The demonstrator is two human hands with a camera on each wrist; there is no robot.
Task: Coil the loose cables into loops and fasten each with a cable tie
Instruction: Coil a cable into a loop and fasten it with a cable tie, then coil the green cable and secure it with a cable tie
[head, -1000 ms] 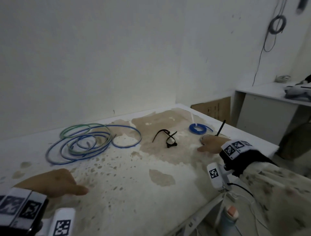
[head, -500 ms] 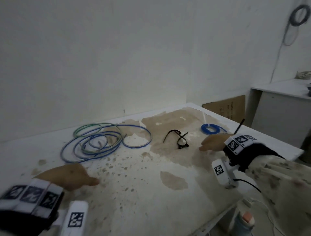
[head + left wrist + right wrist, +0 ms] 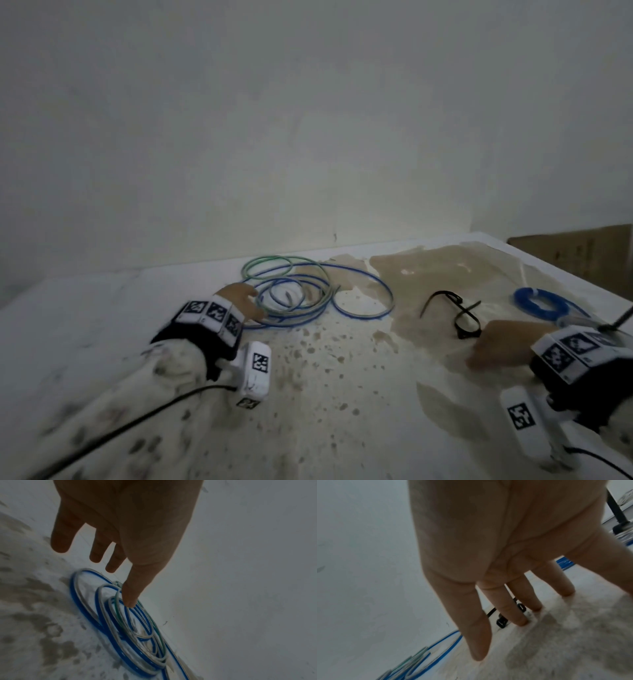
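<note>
Where stained table [image 3: 342, 394] meets wall [image 3: 308, 137], cables [image 3: 291, 294]

Left hand [image 3: 241, 301] stretched forward, fingers [image 3: 60, 538] straight and spread, palm down, forefinger reaching furthest. Left forearm in a pale spotted sleeve [image 3: 144, 394], black wrist band [image 3: 191, 346] with white marker blocks. Right hand [image 3: 503, 341] lower and nearer, palm down, fingers [image 3: 513, 608] straight, slightly splayed, tips at the surface. Nothing held in either hand.
</note>
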